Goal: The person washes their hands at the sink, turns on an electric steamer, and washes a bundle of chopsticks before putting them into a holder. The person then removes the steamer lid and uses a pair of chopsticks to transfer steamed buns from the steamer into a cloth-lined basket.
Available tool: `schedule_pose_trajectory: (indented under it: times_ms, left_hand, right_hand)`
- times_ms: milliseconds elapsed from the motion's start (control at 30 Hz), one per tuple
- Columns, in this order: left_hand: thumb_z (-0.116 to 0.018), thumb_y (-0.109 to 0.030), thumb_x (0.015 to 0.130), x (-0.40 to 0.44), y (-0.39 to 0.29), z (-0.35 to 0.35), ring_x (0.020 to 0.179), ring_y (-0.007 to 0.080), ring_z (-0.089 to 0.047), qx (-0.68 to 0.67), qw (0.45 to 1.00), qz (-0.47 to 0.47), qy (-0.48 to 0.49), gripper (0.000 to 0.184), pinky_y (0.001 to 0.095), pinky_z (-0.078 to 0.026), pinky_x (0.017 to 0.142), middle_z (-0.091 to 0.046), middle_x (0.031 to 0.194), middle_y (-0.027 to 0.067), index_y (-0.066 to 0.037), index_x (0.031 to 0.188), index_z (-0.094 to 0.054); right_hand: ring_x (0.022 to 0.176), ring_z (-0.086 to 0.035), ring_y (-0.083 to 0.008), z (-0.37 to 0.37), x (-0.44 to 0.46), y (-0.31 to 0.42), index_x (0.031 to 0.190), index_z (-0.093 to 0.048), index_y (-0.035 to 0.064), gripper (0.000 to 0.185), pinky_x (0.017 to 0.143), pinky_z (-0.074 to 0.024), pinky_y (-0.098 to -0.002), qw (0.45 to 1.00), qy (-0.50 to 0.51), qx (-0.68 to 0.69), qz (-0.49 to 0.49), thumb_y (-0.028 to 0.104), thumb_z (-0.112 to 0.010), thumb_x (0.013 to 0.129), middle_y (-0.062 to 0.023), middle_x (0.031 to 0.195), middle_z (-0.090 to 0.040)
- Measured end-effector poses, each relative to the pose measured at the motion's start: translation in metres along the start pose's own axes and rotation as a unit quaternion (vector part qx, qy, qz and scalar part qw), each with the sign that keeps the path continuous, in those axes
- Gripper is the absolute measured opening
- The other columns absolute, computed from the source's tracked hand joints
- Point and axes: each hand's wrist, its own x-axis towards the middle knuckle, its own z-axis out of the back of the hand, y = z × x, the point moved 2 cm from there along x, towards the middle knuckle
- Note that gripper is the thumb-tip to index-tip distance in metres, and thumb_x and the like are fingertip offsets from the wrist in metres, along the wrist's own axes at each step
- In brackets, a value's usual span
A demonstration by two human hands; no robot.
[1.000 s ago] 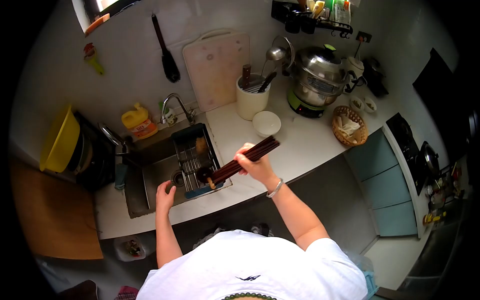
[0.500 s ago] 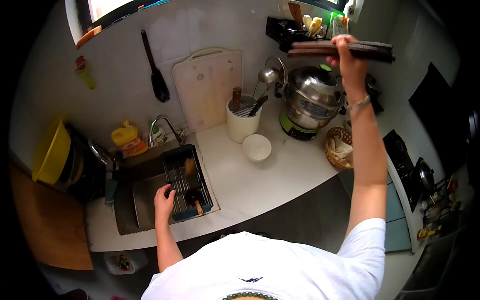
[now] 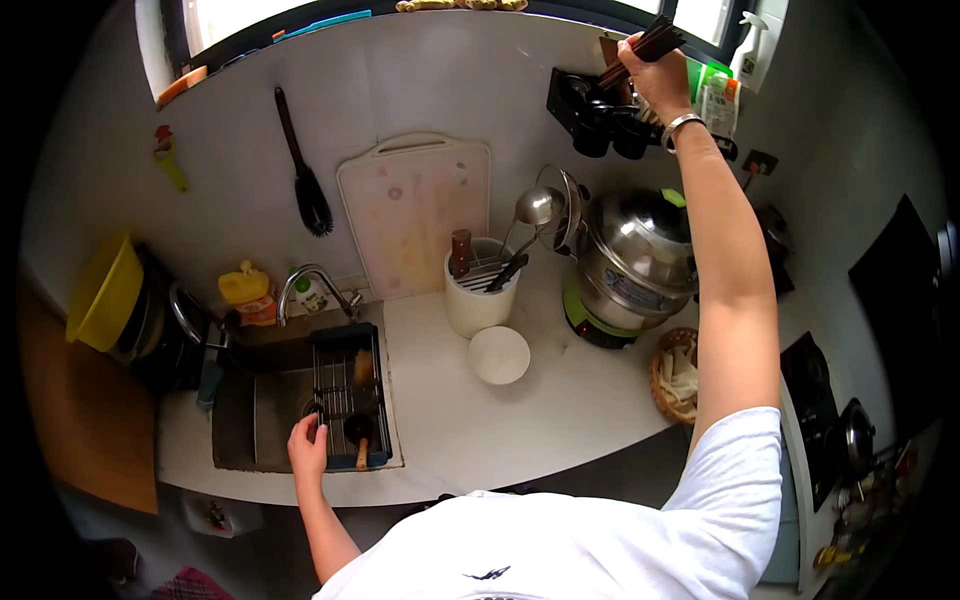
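Observation:
My right hand (image 3: 658, 78) is raised at the wall rack and grips a bundle of dark chopsticks (image 3: 640, 50). The bundle is tilted, its lower end close to the black holders (image 3: 590, 115) of the rack. Down at the sink (image 3: 275, 460), my left hand (image 3: 308, 447) hovers over the front edge beside the wire drain basket (image 3: 345, 370); its fingers are slightly curled and apart, and nothing shows in them. In the drain basket lies a brush with a wooden handle (image 3: 362, 453).
A white bowl (image 3: 499, 355) stands before the white knife holder (image 3: 482, 305). A lidded steel steamer (image 3: 640, 250) and a wicker basket (image 3: 660, 375) are at the right. A cutting board (image 3: 420, 215) leans on the wall. Left of the sink sits a yellow basin (image 3: 105, 295).
My right hand has moved from above the sink side up to the wall rack with the chopsticks, which have turned from level to slanting. My left hand stays at the sink. The view has tilted upward.

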Motion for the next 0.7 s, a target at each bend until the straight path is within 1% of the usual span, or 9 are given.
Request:
schedule_pose_trajectory:
  times_ms: [33, 100, 133, 200, 233, 267, 367, 633, 700]
  left_hand:
    - [-0.061, -0.007, 0.079, -0.011, 0.003, -0.005, 0.089, 0.0226, -0.059, -0.006, 1.0, 0.027, -0.01, 0.027, 0.0312, -0.047, 0.079, -0.061, 0.095, 0.0121, 0.001, 0.105, -0.059]
    - [-0.062, -0.007, 0.079, -0.027, -0.001, -0.017, 0.088, 0.0214, -0.059, -0.007, 0.999, 0.039, -0.02, 0.027, 0.0309, -0.047, 0.078, -0.061, 0.095, 0.012, 0.0, 0.105, -0.059]
    - [-0.062, -0.007, 0.079, -0.036, -0.004, -0.024, 0.087, 0.021, -0.06, -0.006, 0.998, 0.055, -0.021, 0.027, 0.0307, -0.047, 0.077, -0.061, 0.096, 0.0118, 0.0, 0.105, -0.059]
    - [-0.06, -0.006, 0.08, -0.05, -0.01, -0.035, 0.083, 0.015, -0.061, -0.004, 0.998, 0.058, -0.027, 0.027, 0.0272, -0.049, 0.075, -0.064, 0.094, 0.0094, 0.001, 0.106, -0.059]
    - [-0.06, -0.006, 0.08, -0.054, -0.013, -0.039, 0.083, 0.015, -0.061, -0.003, 0.998, 0.062, -0.032, 0.027, 0.0272, -0.049, 0.075, -0.064, 0.094, 0.0094, 0.001, 0.106, -0.059]
    - [-0.061, -0.006, 0.079, -0.058, -0.018, -0.044, 0.083, 0.0171, -0.061, -0.019, 0.997, 0.073, -0.031, 0.027, 0.0284, -0.048, 0.075, -0.063, 0.095, 0.0103, 0.001, 0.105, -0.059]
    - [-0.063, -0.006, 0.078, -0.058, -0.03, -0.05, 0.083, 0.0192, -0.061, -0.028, 0.996, 0.08, -0.031, 0.028, 0.0296, -0.048, 0.075, -0.062, 0.096, 0.0114, 0.001, 0.105, -0.059]
    - [-0.062, -0.007, 0.079, -0.052, -0.031, -0.05, 0.084, 0.02, -0.061, -0.028, 0.996, 0.077, -0.036, 0.029, 0.0303, -0.048, 0.075, -0.061, 0.097, 0.0126, 0.001, 0.106, -0.059]
    - [-0.062, -0.007, 0.078, -0.055, -0.026, -0.051, 0.084, 0.0203, -0.061, -0.032, 0.996, 0.074, -0.03, 0.029, 0.0304, -0.048, 0.076, -0.061, 0.098, 0.0129, 0.002, 0.106, -0.059]
  right_hand:
    - [0.05, -0.06, -0.011, -0.005, 0.0, -0.007, 0.08, -0.066, 0.0044, 0.02, 0.05, -0.0478, -0.0234, 1.0, 0.0, 0.009, 0.001, 0.025, -0.065, 0.079, -0.0034, 0.062, -0.063]
    - [0.07, -0.064, -0.0287, -0.015, 0.001, -0.021, 0.074, -0.066, 0.0071, 0.024, 0.067, -0.0502, -0.0346, 0.999, 0.027, -0.016, 0.018, 0.031, -0.064, 0.073, -0.0124, 0.072, -0.065]
    - [0.073, -0.063, -0.0308, -0.021, 0.002, -0.032, 0.076, -0.066, 0.0073, 0.024, 0.069, -0.0496, -0.0357, 0.998, 0.049, -0.026, 0.036, 0.031, -0.064, 0.073, -0.0138, 0.074, -0.064]
    - [0.069, -0.063, -0.0286, -0.029, 0.004, -0.044, 0.077, -0.066, 0.0067, 0.026, 0.067, -0.0496, -0.0348, 0.995, 0.099, -0.005, 0.006, 0.032, -0.064, 0.073, -0.0135, 0.073, -0.064]
    - [0.065, -0.063, -0.0264, -0.034, 0.004, -0.05, 0.079, -0.066, 0.0062, 0.027, 0.066, -0.0497, -0.0338, 0.989, 0.147, 0.009, -0.027, 0.033, -0.064, 0.074, -0.0132, 0.072, -0.064]
    - [0.056, -0.061, -0.0189, -0.03, 0.006, -0.044, 0.084, -0.065, 0.0032, 0.031, 0.058, -0.0506, -0.0298, 0.961, 0.238, 0.034, -0.136, 0.033, -0.065, 0.076, -0.0103, 0.07, -0.062]
    - [0.052, -0.059, -0.0126, -0.036, 0.011, -0.054, 0.088, -0.064, 0.0, 0.033, 0.051, -0.0505, -0.0251, 0.944, 0.28, 0.03, -0.17, 0.031, -0.066, 0.078, -0.0074, 0.07, -0.061]
    - [0.065, -0.061, -0.0131, -0.05, 0.018, -0.038, 0.094, -0.064, 0.001, 0.037, 0.051, -0.0526, -0.0219, 0.877, 0.368, -0.019, -0.309, 0.03, -0.072, 0.073, -0.0049, 0.083, -0.063]
    - [0.062, -0.061, -0.0134, -0.058, 0.012, -0.042, 0.091, -0.064, 0.0005, 0.038, 0.05, -0.0516, -0.022, 0.884, 0.356, -0.019, -0.302, 0.031, -0.074, 0.071, -0.0052, 0.081, -0.063]
